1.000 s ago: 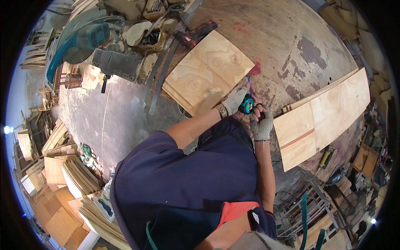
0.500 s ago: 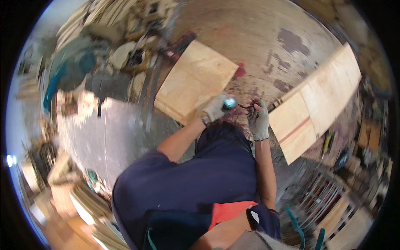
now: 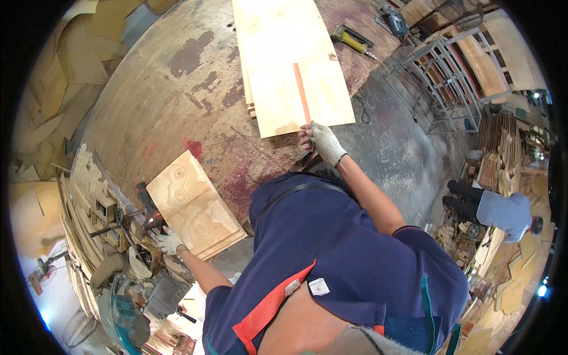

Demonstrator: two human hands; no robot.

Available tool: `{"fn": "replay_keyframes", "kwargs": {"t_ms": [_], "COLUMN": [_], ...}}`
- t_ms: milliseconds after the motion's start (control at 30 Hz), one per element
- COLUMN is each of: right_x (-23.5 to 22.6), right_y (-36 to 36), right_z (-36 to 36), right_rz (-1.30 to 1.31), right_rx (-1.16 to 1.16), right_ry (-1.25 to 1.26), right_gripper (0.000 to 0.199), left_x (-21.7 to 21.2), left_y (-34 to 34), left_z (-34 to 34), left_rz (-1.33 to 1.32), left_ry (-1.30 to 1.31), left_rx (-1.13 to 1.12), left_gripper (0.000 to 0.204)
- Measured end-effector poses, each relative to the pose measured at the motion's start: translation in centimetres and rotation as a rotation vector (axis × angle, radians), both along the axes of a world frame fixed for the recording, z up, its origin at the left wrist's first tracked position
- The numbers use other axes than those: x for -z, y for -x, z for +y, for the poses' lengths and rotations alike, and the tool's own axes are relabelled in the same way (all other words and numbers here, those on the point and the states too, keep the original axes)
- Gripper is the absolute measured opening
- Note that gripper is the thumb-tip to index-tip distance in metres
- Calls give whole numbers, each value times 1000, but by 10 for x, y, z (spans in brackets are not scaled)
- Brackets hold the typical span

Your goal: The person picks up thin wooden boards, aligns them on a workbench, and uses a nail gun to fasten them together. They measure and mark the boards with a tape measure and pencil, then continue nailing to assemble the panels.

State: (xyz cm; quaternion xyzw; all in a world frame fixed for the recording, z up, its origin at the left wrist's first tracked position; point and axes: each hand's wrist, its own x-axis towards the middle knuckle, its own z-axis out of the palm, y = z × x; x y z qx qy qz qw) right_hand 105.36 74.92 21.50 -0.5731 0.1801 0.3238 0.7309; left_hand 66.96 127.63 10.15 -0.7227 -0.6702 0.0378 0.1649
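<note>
At the left, my left hand (image 3: 170, 241), in a pale work glove, reaches past the corner of a stack of plywood panels (image 3: 195, 204). Its fingers look apart, beside the lower end of a red-and-black power tool (image 3: 152, 212) that resembles a cordless drill. My right hand (image 3: 324, 142), also gloved with bare fingertips, is curled closed at the near edge of a long pale plywood board (image 3: 328, 94) with a reddish stripe. Something dark shows below its fingers; I cannot make out what it is.
A worn, stained round table top (image 3: 142, 112) carries the boards. Beyond the long board lies a yellow-and-black hand tool (image 3: 354, 40). Scrap wood and a teal saw (image 3: 124, 313) crowd the lower left. A metal rack (image 3: 444, 83) and another person (image 3: 503, 213) are at the right.
My view has swung to the right. My left hand has moved apart from my right, toward the power tool; the round teal-topped thing it held is out of sight. My right hand is now at the long board's edge.
</note>
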Motion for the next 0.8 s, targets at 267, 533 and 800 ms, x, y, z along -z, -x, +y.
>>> {"fn": "replay_keyframes", "kwargs": {"t_ms": [267, 533, 800], "right_x": [-8, 28, 15], "right_y": [-66, -164, -216], "right_z": [-39, -114, -132], "right_rz": [-274, -563, -308], "right_rx": [-37, -460, -993], "right_ry": [333, 1189, 753], "right_gripper": [28, 71, 62], "left_x": [-29, -59, -89], "left_y": [-163, -379, -407], "left_z": [-111, -302, -315], "left_rz": [-1438, -705, -605], "left_ry": [447, 966, 808], "left_rx": [434, 574, 381], "left_gripper": [46, 76, 76]}}
